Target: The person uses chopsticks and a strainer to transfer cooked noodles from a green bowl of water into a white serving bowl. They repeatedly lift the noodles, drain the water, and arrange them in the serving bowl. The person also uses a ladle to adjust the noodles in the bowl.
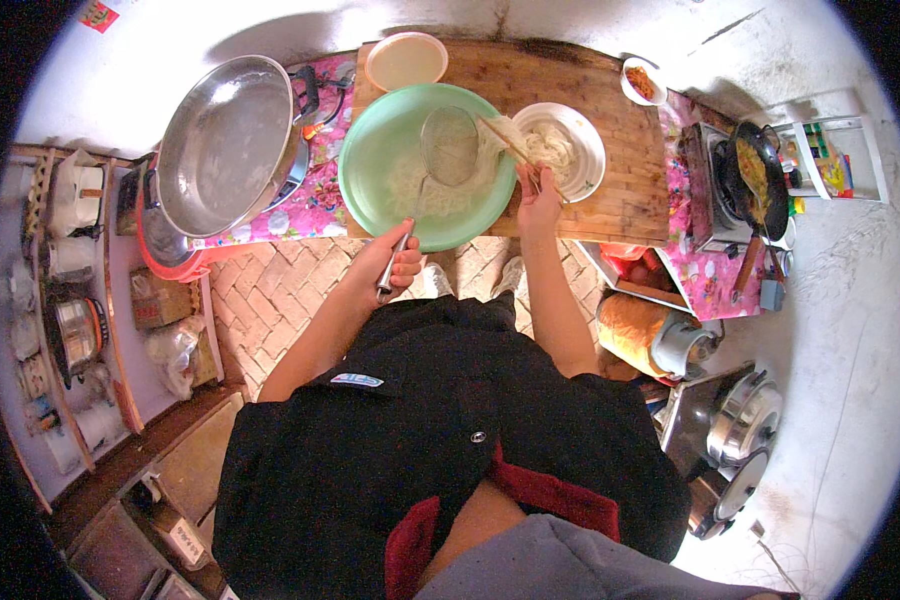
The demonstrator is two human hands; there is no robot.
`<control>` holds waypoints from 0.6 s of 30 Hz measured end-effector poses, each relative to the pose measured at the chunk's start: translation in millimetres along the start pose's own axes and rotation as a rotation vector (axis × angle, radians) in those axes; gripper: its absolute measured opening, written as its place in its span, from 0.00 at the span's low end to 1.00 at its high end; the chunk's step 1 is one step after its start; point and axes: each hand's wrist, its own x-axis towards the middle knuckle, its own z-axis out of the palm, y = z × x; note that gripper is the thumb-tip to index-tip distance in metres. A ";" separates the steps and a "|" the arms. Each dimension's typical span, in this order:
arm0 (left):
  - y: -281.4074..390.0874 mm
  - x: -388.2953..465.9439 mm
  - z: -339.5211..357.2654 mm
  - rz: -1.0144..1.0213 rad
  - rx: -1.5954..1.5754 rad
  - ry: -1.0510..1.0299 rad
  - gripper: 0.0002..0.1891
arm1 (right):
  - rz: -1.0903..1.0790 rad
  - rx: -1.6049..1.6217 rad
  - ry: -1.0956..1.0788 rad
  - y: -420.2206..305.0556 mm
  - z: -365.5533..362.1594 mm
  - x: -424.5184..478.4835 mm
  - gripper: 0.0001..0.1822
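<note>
My left hand point(399, 262) grips the metal handle of a wire mesh strainer point(450, 147), whose round head is over a large green basin point(356, 180). Pale noodles point(435, 196) lie low in the basin. In my right hand point(538, 196) is a pair of chopsticks point(511, 144), with noodles hanging at their tips between the basin's right rim and a white bowl point(594, 161). More noodles point(549, 150) are in that bowl. Basin and bowl rest on a wooden board point(626, 180).
A shallow container point(406, 63) sits behind the basin. A big metal pan point(225, 146) is tilted at the left. At the right are a small bowl of orange-red food point(643, 81), a gas stove point(709, 187) and a black wok point(776, 184) with food. Shelves point(112, 300) line the left.
</note>
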 end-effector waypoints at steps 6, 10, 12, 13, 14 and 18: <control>3.7 -11.9 -17.2 0.031 0.006 -0.057 0.18 | 0.200 0.113 -0.071 -34.6 9.2 6.0 0.11; 1.7 -16.1 -16.0 0.042 0.010 -0.063 0.17 | 0.184 0.083 -0.118 -68.1 19.0 -6.0 0.11; 1.1 -14.7 -17.1 0.073 0.038 -0.071 0.17 | 0.170 0.101 -0.151 -84.3 20.2 -5.3 0.11; 1.4 -13.9 -18.3 0.077 0.054 -0.064 0.17 | 0.170 0.093 -0.157 -92.0 20.1 -4.2 0.11; 1.6 -13.4 -18.5 0.081 0.070 -0.057 0.17 | 0.171 0.085 -0.162 -99.7 20.2 -2.8 0.10; 0.6 -10.4 -18.3 0.066 0.093 -0.091 0.17 | 0.190 0.042 -0.199 -125.7 40.0 -11.8 0.11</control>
